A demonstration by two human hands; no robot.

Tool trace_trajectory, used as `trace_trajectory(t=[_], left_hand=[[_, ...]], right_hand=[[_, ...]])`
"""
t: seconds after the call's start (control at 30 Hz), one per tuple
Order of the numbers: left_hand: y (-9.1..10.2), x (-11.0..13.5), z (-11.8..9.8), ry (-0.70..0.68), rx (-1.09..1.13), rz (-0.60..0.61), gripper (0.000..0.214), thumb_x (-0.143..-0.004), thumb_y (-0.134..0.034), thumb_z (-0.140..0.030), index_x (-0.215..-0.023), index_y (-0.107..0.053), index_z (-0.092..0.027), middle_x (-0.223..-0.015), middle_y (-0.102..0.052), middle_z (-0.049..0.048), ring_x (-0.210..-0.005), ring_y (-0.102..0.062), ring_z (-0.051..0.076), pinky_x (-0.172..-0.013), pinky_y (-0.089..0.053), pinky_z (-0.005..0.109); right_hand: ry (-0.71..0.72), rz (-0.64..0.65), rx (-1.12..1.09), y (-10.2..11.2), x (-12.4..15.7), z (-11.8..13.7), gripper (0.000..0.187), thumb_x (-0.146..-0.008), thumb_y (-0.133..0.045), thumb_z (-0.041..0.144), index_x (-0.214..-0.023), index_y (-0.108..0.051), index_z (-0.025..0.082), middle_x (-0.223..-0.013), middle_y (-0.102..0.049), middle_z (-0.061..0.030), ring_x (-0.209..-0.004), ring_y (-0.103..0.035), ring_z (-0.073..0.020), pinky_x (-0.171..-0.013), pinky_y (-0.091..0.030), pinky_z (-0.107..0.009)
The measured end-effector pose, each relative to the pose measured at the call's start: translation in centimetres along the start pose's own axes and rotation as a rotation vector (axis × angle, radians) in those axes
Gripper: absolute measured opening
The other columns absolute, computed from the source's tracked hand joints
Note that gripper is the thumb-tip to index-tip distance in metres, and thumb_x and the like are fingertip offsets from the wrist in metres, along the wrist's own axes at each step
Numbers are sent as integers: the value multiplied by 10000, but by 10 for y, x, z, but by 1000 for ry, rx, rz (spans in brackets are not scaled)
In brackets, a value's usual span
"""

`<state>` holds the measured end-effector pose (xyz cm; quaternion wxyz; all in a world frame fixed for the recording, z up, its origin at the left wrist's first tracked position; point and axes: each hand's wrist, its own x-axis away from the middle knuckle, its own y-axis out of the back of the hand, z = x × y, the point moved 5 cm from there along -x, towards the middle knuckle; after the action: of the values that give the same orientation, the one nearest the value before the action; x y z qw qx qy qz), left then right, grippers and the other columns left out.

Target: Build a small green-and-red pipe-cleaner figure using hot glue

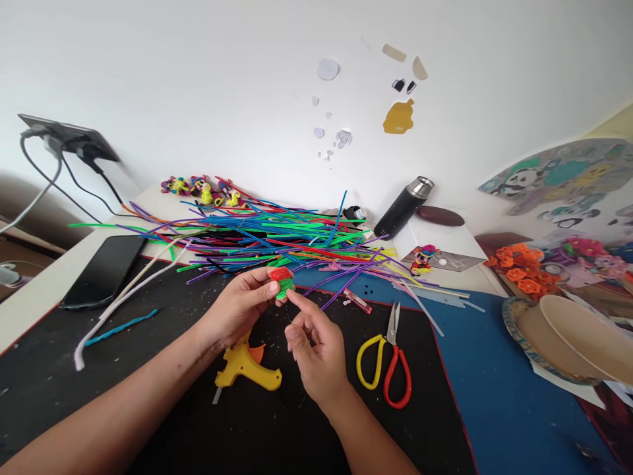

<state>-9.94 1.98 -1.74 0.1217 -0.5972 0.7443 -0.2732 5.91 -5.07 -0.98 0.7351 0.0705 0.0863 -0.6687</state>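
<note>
Between the thumb and fingers of my left hand (247,290) is a small red and green fuzzy pipe-cleaner piece (283,284), red on top and green below. My right hand (319,349) is just right of it, index finger stretched to the green edge and thumb apart; the other fingers are curled and nothing shows in them. Whether the fingertip presses the piece is hard to see. Below my left wrist lies a yellow hot glue gun (250,371), partly covered by the forearm. Scissors (390,356) with one yellow and one red handle lie to the right, blades slightly apart.
Many coloured pipe cleaners (277,231) spread across the back. A black phone (103,270) lies left, and a dark thermos (404,206) leans near a white box (438,237). Small pipe-cleaner figures (202,189) sit at the back left. Plates (548,340) stand at right.
</note>
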Motion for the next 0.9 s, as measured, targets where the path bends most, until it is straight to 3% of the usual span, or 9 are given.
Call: trace_trajectory(t=[0.17,0.33,0.57,0.9], left_hand=[[0,1,1,50,60,22,421,-682,-1125,-409,-934,-917,-144,-844,-807,76,-696,-669,138,-681,-582,239],[3,0,5,62,98,47,382,-726,-1104,-375,-953,-912,-136,-861,-811,84,-693,-669,139,-679,-578,243],[1,1,8,115,103,19,429,-679,-1128,-401,-930,-906,-133,-842,-798,72,-684,-660,125,-664,-573,224],[2,1,6,131,99,13,432,-678,-1130,-392,-910,-898,-111,-815,-783,70,-664,-638,109,-646,-554,209]], right_hand=[[121,24,172,-2,1,-1,477,-1096,-710,433,-1559,-732,320,-802,-765,-13,-611,-585,-158,-667,-545,-321],[199,40,328,-3,1,-1,514,-1112,-678,393,-1621,-688,322,-812,-811,-41,-584,-617,-180,-662,-566,-343],[183,36,394,-1,2,-3,493,-1107,-675,380,-1596,-714,340,-874,-854,-65,-600,-689,-215,-744,-641,-393],[222,44,392,-4,2,-2,533,-1117,-648,287,-1646,-658,351,-1263,-879,-111,-764,-835,-249,-825,-689,-414]])
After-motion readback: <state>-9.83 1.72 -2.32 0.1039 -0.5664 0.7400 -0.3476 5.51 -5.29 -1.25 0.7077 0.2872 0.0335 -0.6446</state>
